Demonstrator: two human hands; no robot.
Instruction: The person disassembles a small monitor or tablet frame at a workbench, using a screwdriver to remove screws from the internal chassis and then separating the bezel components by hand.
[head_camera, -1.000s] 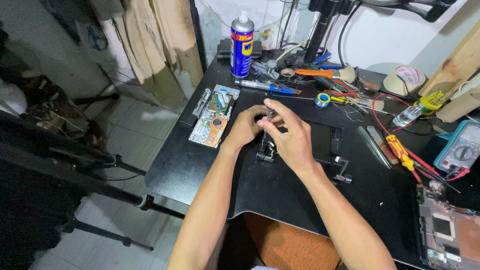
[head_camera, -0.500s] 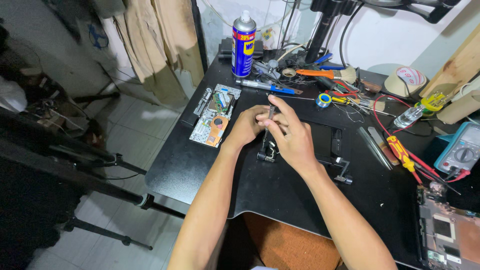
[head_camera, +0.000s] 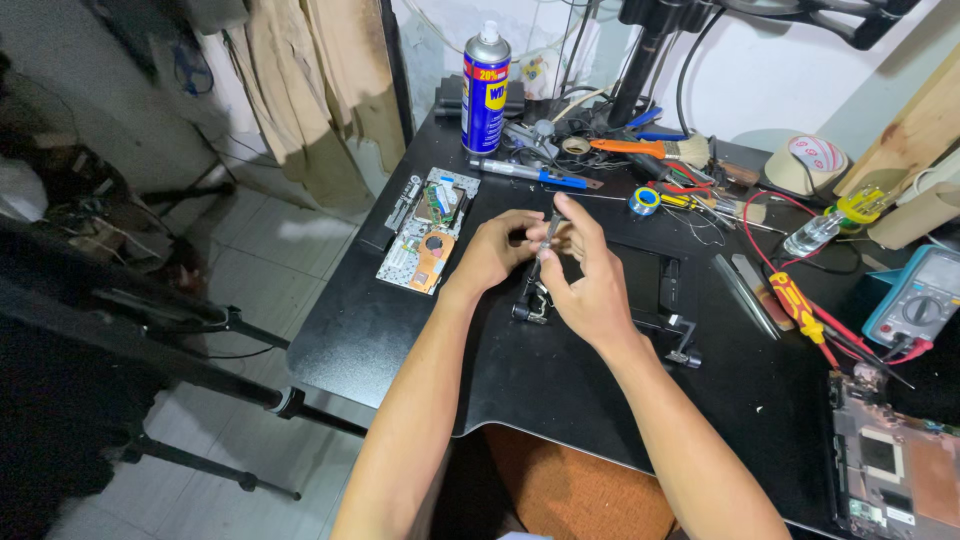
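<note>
Head view: left hand and right hand stay pinched on thin metal tool, unmoved, mid-table above black bracket; work holding steady.

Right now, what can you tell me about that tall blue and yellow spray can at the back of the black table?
The tall blue and yellow spray can is a slim metal-looking cylinder with a grey top and white nozzle cap. It stands upright at the far edge of the black table, left of a pile of tools. No hand touches it. A green circuit board lies nearer the person.

Blue-and-yellow spray can, black table, teal multimeter.
</note>
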